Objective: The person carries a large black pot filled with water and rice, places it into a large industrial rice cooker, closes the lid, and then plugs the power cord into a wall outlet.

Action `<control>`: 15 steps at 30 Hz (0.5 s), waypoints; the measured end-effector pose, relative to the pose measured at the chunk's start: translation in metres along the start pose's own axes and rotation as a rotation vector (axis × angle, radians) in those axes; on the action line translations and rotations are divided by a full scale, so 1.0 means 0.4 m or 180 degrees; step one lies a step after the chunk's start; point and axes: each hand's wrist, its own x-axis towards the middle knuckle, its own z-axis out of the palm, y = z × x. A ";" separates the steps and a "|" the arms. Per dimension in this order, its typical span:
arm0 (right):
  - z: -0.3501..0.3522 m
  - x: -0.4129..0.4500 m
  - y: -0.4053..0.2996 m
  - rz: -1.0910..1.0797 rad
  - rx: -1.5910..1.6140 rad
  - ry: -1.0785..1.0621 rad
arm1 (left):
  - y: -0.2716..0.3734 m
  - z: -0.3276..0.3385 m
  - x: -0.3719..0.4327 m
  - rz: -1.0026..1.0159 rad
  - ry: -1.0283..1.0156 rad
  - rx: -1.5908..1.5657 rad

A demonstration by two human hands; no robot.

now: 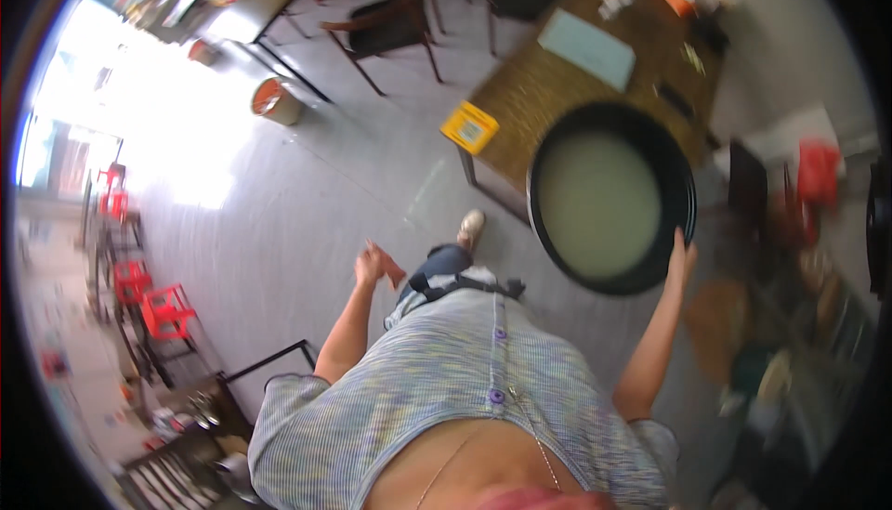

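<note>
My right hand (681, 263) grips the near right rim of a large round black pot (606, 286). Cloudy, pale greenish liquid (601, 203) lies inside it. The pot overlaps the near end of a brown wooden table (519, 102) in the view; whether it rests there or hangs in the air I cannot tell. My left hand (371, 265) is low on the other side, over the floor beside my leg. A reddish patch shows at its fingers, too blurred to tell whether it is a held thing or the hand itself.
On the table are a yellow card with a printed code (471, 127) and a pale blue sheet (587, 49). A bin (277, 102) stands on the grey floor (334, 168). Dark chairs (390, 29) are beyond; red plastic stools (167, 311) are at left. Blurred clutter fills the right.
</note>
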 end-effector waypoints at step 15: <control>-0.050 -0.193 -0.097 0.1659 0.0849 -0.0184 | 1.022 -0.037 0.050 0.2190 -0.0968 -0.2871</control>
